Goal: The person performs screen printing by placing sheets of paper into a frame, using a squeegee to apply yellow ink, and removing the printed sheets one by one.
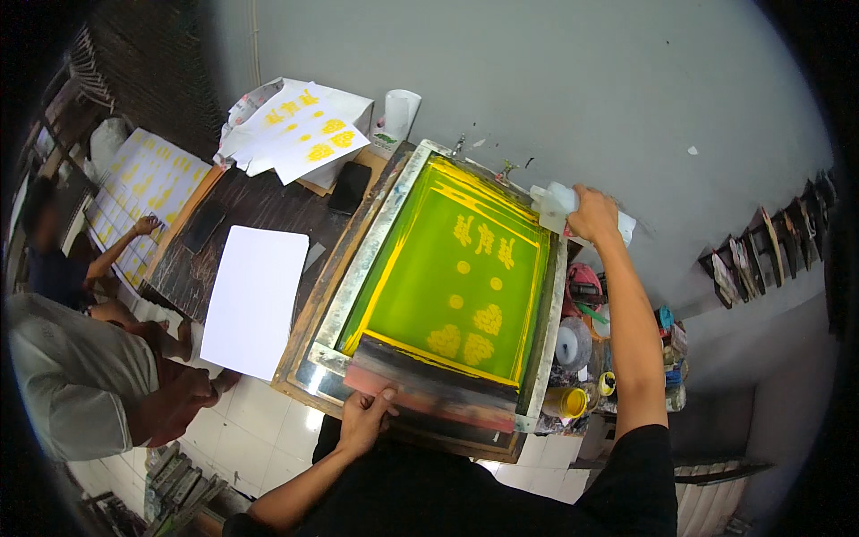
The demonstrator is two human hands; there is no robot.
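A screen-printing frame [324, 356] with a green mesh [420, 295] lies tilted before me, yellow ink smeared along its edges. Paler yellow shapes show in the mesh. Across the near end of the frame rests a wide squeegee [447, 394], dark along one side and pinkish along the other. My left hand [365, 421] grips its near left edge, thumb on top. Past the frame's far right corner, my right hand [593, 215] is closed around a whitish translucent plastic bottle [557, 204]. The fingers' far side is hidden.
Left of the frame lie blank white sheets [257, 300] and a black phone [350, 188]. Printed sheets [300, 125] top a box beside a white roll [400, 112]. Ink jars [565, 403] crowd the right. Two people stand left; one person's hand [146, 225] touches a printed sheet.
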